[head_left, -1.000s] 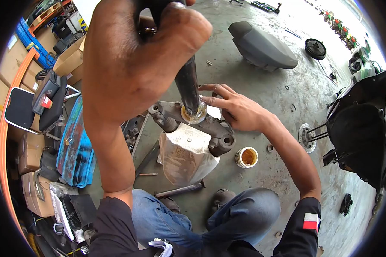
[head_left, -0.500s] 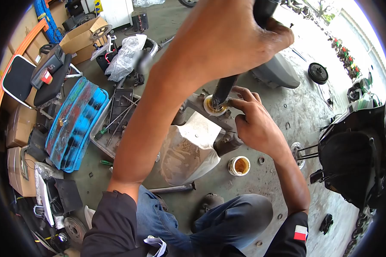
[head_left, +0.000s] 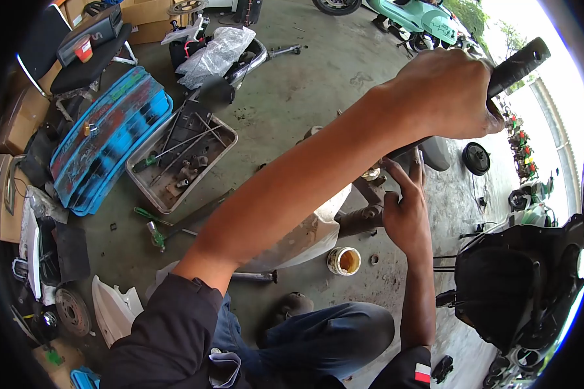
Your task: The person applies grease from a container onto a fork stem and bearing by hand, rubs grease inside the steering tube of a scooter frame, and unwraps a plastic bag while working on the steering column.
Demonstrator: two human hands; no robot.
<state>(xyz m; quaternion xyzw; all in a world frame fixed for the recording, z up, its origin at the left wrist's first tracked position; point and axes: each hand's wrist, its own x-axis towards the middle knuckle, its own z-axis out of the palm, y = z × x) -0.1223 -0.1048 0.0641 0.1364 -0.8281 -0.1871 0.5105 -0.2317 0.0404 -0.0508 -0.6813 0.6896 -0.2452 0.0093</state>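
Observation:
My left hand (head_left: 457, 94) grips a black tube (head_left: 520, 68) near its upper end; the tube slants from upper right to lower left. My right hand (head_left: 405, 204) is beneath it, fingers stretched up against the tube's lower part, partly hidden behind my left arm. Close to those fingers a pale round part (head_left: 370, 174) shows at the tube's foot. Dark metal frame pieces (head_left: 360, 220) and a dirty whitish panel (head_left: 311, 236) lie below. An open tub of yellow-brown grease (head_left: 344, 261) stands on the floor near my right forearm.
At left are a metal tray (head_left: 169, 207) of tools and sockets, a blue plastic case (head_left: 104, 142), and a green-handled hammer (head_left: 156, 235). A black seat-like part (head_left: 506, 279) stands at right. A wheel hub (head_left: 476, 159) and a mint scooter (head_left: 422, 19) are farther off.
The view has shifted. The tube has tipped over to the right, and my left hand has gone that way with it. My right hand has stayed by the tube's lower end.

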